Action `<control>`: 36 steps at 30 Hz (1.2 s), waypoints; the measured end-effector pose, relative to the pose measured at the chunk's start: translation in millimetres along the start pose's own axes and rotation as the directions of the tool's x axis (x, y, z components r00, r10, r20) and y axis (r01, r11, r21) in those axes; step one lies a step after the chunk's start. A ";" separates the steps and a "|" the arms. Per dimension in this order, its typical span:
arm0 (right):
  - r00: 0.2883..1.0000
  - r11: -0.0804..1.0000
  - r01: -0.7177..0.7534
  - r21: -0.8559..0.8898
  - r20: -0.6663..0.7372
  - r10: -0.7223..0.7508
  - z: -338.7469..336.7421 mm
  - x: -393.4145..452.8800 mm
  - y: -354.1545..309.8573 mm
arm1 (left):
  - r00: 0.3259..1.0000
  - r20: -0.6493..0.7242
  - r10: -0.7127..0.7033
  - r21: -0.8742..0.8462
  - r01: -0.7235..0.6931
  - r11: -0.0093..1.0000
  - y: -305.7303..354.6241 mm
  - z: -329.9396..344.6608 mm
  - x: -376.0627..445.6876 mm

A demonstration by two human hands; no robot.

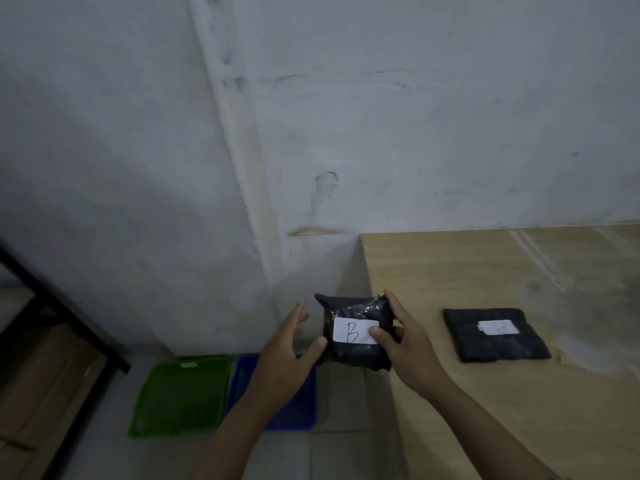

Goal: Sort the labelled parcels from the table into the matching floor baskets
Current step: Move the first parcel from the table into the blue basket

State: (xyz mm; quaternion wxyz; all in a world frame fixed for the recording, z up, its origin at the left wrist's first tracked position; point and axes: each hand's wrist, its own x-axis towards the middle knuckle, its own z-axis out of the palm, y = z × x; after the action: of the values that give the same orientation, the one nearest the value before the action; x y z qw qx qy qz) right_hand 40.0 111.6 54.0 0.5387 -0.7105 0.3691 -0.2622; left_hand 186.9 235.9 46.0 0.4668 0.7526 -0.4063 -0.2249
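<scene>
A black plastic parcel [349,310] with a white label marked "B" is held up at the table's left edge. My right hand [405,348] grips its right side, thumb on the label. Just left of the parcel, my left hand [287,358] has its fingers spread and its thumb tip close to the parcel's lower left corner; I cannot tell if it touches. A second black parcel [495,336] with a blurred white label lies flat on the wooden table [485,265]. On the floor below stand a green basket [180,396] and a blue basket [304,407], the blue one partly hidden by my left arm.
A worn white wall rises behind the table and baskets. A black metal frame [69,317] with brown cardboard beneath it stands at the far left. Grey tiled floor lies in front of the baskets.
</scene>
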 end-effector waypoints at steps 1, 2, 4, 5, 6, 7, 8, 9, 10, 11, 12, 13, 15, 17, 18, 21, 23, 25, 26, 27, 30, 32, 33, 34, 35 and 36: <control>1.000 1.000 0.003 -0.007 0.003 -0.003 15.1 -0.1 -3.4 | 1.000 0.006 0.014 0.032 -0.014 0.999 -8.5 -16.9 -0.3; 1.000 1.000 0.006 -0.017 0.005 -0.006 29.8 0.0 -6.3 | 1.000 0.012 0.028 0.071 -0.029 0.997 -17.1 -32.7 0.4; 1.000 0.999 0.010 -0.047 0.009 -0.009 57.7 0.3 -11.4 | 0.999 0.016 0.047 0.158 -0.049 0.986 -33.5 -60.3 2.9; 1.000 0.998 0.007 -0.063 0.012 -0.006 70.1 0.6 -13.6 | 0.999 0.025 0.049 0.206 -0.053 0.977 -40.6 -71.5 4.8; 1.000 0.997 0.002 -0.077 0.016 -0.001 81.5 1.5 -15.4 | 0.998 0.039 0.045 0.255 -0.054 0.965 -47.8 -81.1 6.9; 1.000 0.996 -0.001 -0.088 0.021 0.003 92.1 3.2 -16.5 | 0.998 0.055 0.036 0.299 -0.051 0.953 -55.5 -89.4 9.0; 1.000 0.995 -0.007 -0.099 0.028 0.010 102.2 5.8 -16.7 | 0.997 0.068 0.026 0.332 -0.047 0.942 -64.1 -96.1 11.4; 0.999 0.994 -0.013 -0.112 0.034 0.016 111.5 9.5 -15.8 | 0.997 0.079 0.018 0.355 -0.045 0.934 -73.4 -101.6 14.3; 0.999 0.992 -0.018 -0.124 0.042 0.023 120.5 14.6 -13.7 | 0.996 0.089 0.013 0.374 -0.046 0.926 -83.4 -106.3 17.9; 0.998 0.991 -0.024 -0.135 0.048 0.031 129.1 20.7 -10.8 | 0.995 0.099 0.008 0.392 -0.046 0.919 -93.5 -110.2 22.2; 0.998 0.989 -0.032 -0.146 0.055 0.041 137.1 27.3 -7.2 | 0.994 0.105 -0.002 0.404 -0.041 0.914 -103.8 -113.5 27.2; 0.997 0.987 -0.041 -0.156 0.061 0.051 145.3 34.8 -2.9 | 0.994 0.110 -0.016 0.410 -0.031 0.912 -114.0 -116.6 32.8; 0.995 0.985 -0.063 -0.163 0.070 0.075 162.1 50.0 7.6 | 0.990 0.131 -0.058 0.422 -0.003 0.906 -134.3 -120.7 44.1; 0.989 0.982 -0.099 -0.160 0.095 0.115 179.4 63.5 18.6 | 0.982 0.153 -0.107 0.438 0.029 0.898 -154.5 -123.4 54.1; 0.986 0.981 -0.114 -0.159 0.105 0.131 188.2 70.8 23.7 | 0.979 0.159 -0.124 0.443 0.042 0.896 -164.6 -125.3 60.3; 0.977 0.974 -0.149 -0.171 0.128 0.172 215.1 89.7 39.0 | 0.969 0.182 -0.167 0.461 0.066 0.885 -194.3 -132.6 78.0; 0.974 0.968 -0.165 -0.189 0.121 0.190 233.0 100.5 48.5 | 0.962 0.205 -0.182 0.456 0.071 0.887 -213.3 -135.9 88.7; 0.971 0.964 -0.183 -0.194 0.119 0.209 250.4 110.4 59.6 | 0.953 0.233 -0.193 0.433 0.075 0.898 -232.6 -136.2 97.9; 0.966 0.961 -0.198 -0.194 0.126 0.225 259.3 114.0 65.5 | 0.949 0.247 -0.197 0.421 0.078 0.904 -243.7 -135.4 101.0; 0.962 0.958 -0.212 -0.193 0.131 0.239 269.2 118.2 72.6 | 0.945 0.260 -0.196 0.412 0.075 0.908 -256.6 -134.1 104.9; 0.957 0.953 -0.256 -0.163 0.097 0.274 299.8 129.1 104.0 | 0.939 0.290 -0.186 0.408 0.054 0.911 -303.9 -129.9 118.4; 0.957 0.952 -0.270 -0.143 0.074 0.282 322.9 137.9 132.4 | 0.937 0.308 -0.168 0.406 0.030 0.913 -341.6 -126.7 125.8; 0.954 0.950 -0.281 -0.136 0.064 0.292 335.0 141.5 148.6 | 0.933 0.318 -0.166 0.404 0.025 0.914 -360.8 -124.9 127.8; 0.952 0.947 -0.294 -0.129 0.047 0.302 347.2 145.0 166.3 | 0.932 0.324 -0.160 0.399 0.019 0.917 -381.8 -122.7 129.5; 0.948 0.942 -0.312 -0.123 0.030 0.318 359.5 148.3 186.0 | 0.933 0.324 -0.157 0.395 0.018 0.919 -404.6 -119.6 131.4; 0.942 0.936 -0.329 -0.120 0.018 0.334 372.0 151.3 207.3 | 0.935 0.318 -0.157 0.396 0.020 0.918 -428.7 -116.1 133.2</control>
State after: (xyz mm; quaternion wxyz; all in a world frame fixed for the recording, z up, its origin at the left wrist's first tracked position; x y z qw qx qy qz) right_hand 365.6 171.8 -253.6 0.5400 -0.6730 0.4879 -0.1323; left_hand 518.1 287.2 -274.3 0.2203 0.7968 -0.4827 -0.2892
